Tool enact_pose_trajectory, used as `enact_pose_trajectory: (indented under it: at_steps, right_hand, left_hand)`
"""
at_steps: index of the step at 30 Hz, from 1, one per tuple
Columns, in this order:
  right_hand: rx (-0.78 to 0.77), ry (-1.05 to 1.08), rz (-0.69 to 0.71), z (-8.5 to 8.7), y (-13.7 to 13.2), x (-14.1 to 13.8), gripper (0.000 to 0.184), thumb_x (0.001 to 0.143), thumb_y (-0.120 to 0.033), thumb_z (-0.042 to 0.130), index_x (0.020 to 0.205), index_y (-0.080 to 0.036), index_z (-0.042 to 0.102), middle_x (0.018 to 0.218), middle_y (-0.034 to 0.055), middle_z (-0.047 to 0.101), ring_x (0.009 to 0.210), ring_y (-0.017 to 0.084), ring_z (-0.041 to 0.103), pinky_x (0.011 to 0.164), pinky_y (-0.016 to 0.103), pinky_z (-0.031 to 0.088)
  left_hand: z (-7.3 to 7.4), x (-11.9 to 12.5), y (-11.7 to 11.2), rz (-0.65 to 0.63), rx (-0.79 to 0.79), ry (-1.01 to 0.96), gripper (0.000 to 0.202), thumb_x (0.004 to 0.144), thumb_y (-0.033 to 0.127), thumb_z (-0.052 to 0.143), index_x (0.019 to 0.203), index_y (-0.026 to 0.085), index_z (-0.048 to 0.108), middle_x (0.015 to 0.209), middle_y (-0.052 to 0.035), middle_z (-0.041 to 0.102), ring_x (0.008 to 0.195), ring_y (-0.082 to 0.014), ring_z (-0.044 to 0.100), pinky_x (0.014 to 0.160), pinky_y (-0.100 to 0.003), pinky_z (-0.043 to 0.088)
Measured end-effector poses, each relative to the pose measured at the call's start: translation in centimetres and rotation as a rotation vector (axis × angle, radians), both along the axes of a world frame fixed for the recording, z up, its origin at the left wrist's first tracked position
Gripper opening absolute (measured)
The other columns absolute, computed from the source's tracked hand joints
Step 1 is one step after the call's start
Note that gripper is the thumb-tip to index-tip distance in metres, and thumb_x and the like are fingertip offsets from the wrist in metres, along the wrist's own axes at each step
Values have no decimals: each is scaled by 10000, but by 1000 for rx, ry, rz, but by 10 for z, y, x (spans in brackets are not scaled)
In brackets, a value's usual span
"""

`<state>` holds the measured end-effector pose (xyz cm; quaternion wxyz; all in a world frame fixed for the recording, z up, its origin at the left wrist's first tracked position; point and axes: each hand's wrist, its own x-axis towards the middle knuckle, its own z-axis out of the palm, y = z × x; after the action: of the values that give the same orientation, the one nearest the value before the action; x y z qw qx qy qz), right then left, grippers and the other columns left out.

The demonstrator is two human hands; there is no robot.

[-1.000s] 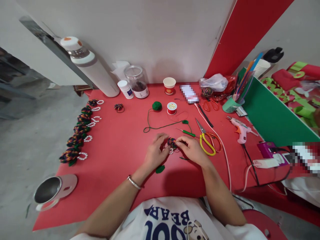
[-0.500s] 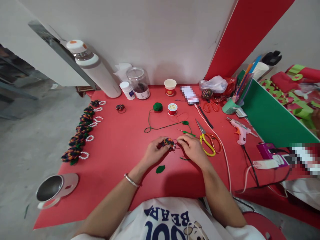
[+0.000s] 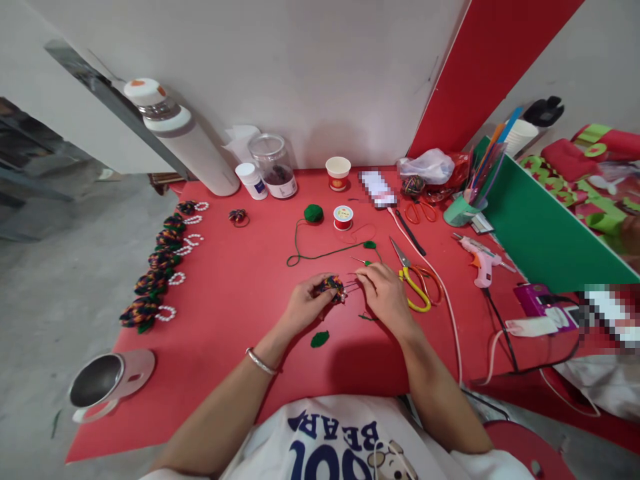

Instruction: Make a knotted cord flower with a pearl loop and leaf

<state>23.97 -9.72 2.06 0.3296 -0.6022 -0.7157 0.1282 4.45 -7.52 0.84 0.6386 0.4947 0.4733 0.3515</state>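
My left hand (image 3: 305,304) is closed around a small multicoloured crocheted yarn piece (image 3: 331,285) with pale beads at its right edge. Dark thin thread (image 3: 353,283) runs from this piece to my right hand (image 3: 384,295), whose thumb and fingers pinch it; whether a needle is among the fingers is too small to tell. Just beyond the right hand lies a green-handled crochet hook (image 3: 367,263), partly covered by it. A green crocheted leaf (image 3: 320,339) rests on the table below the hands. Short green yarn (image 3: 369,317) lies by the right wrist.
Yellow-handled scissors (image 3: 413,287) lie right of my right hand. Beyond are a green yarn ball (image 3: 313,213), thread spool (image 3: 343,218) and paper cup (image 3: 338,173). Finished beaded yarn pieces (image 3: 150,283) line the left edge, near a mug (image 3: 113,383). A glue gun (image 3: 483,261) lies at right.
My right hand has drawn slightly away from the yarn piece, and the thread between them looks straighter and longer. My left hand keeps its hold, and the piece has turned a little.
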Motion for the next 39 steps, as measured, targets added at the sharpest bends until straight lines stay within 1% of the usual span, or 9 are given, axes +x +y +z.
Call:
enact_pose_trajectory:
  at_steps: [2,5,8,12,16,22,28,34,39]
  right_hand:
    - [49,23,-65,-1,1,1,244,995,-220,479,1138,-217,677,1082,99,668,1055,246,604,949,375,475]
    - [86,75,-100,-2,2,2,249,988,-227,490,1164,-236,665,1106,94,672,1069,242,610,964,381,476]
    - [75,142,-34,-2,1,1,192,968,-210,516,1039,-241,691,983,64,703,987,224,640,921,355,499]
    - [23,171,77,-2,-2,-4,261,932,-138,506,1090,-243,685,1033,61,699,1017,207,650,938,332,515]
    - [25,131,45,-4,-2,-4,261,924,-148,517,1093,-248,689,1054,61,708,1021,208,660,941,330,513]
    - [82,11,-211,3,-3,17,206,953,-226,514,1024,-222,708,995,69,732,947,226,668,870,337,501]
    - [-2,-249,-386,16,-26,52,235,929,-207,505,1075,-209,690,1026,93,716,947,253,635,794,354,476]
    - [-156,-477,-399,12,-47,68,362,826,-127,567,1166,-211,656,1106,125,660,974,289,605,725,360,464]
    - [-227,-498,-410,8,-47,75,379,820,-134,594,1192,-190,645,1099,140,653,981,298,606,751,375,477]
  left_hand:
    - [-1,1,0,15,-4,-56,313,764,307,697,1021,128,685,840,-66,713,708,-163,674,663,-271,555]
    - [0,1,0,49,-36,-52,332,753,313,715,1026,129,674,796,-58,709,653,-155,659,618,-263,531]
    - [-1,1,1,68,-32,-20,348,755,316,712,1048,134,667,793,-54,713,610,-143,637,579,-254,511]
    - [-5,-4,4,56,75,77,333,752,292,688,1051,145,688,862,-61,727,719,-171,667,669,-282,542]
    - [-3,-13,9,26,265,306,280,730,213,641,994,178,727,957,-76,739,878,-222,676,808,-342,550]
    - [6,-17,9,35,744,534,359,761,208,650,1114,184,709,1277,-135,611,1147,-271,592,995,-415,488]
    - [12,-3,31,-58,838,589,224,928,230,525,979,215,743,1174,-120,667,1104,-255,601,989,-435,474]
    - [24,13,53,-436,976,665,152,771,166,673,877,215,770,1305,-128,630,1265,-350,519,1023,-531,428]
    - [13,12,56,-338,882,578,189,818,116,605,756,208,758,1148,-111,710,1139,-285,614,977,-471,484]
